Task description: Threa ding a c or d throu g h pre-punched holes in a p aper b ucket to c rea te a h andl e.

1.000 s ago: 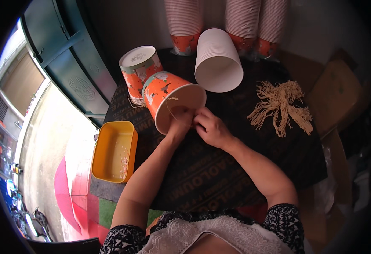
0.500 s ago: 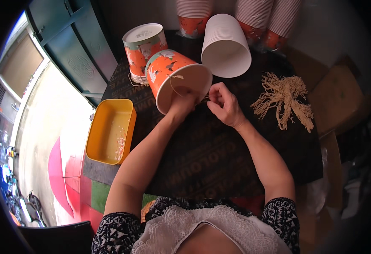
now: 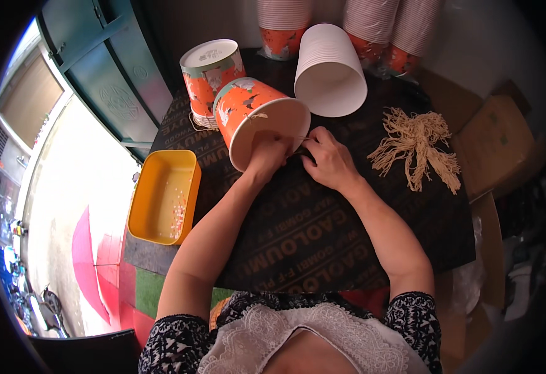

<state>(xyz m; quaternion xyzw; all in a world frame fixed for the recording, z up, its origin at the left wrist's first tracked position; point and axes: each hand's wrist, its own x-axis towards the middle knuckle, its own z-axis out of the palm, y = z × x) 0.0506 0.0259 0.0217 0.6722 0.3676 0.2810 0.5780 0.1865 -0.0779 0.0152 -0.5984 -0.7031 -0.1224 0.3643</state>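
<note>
An orange paper bucket (image 3: 248, 103) with bird prints lies tilted on the table, its white mouth toward me. My left hand (image 3: 270, 153) reaches inside that mouth with fingers curled; shadow and the hand itself hide what they hold. Just outside the right side of the rim, my right hand (image 3: 329, 156) is closed in a pinch on a thin tan cord (image 3: 303, 138) that passes at the rim. A small knotted bit of the same cord (image 3: 258, 116) shows at the upper rim.
Behind stands an upside-down stack of orange buckets (image 3: 213, 78). A white bucket stack (image 3: 329, 71) lies on its side, near wrapped stacks (image 3: 282, 28). At left is a yellow bin (image 3: 134, 212) with small bits; at right, a bundle of tan cords (image 3: 416, 146) on the dark table (image 3: 298, 243).
My right hand has turned and lowered its fingers, closing on the cord by the rim. My left hand stays inside the bucket. The whole view has shifted slightly.
</note>
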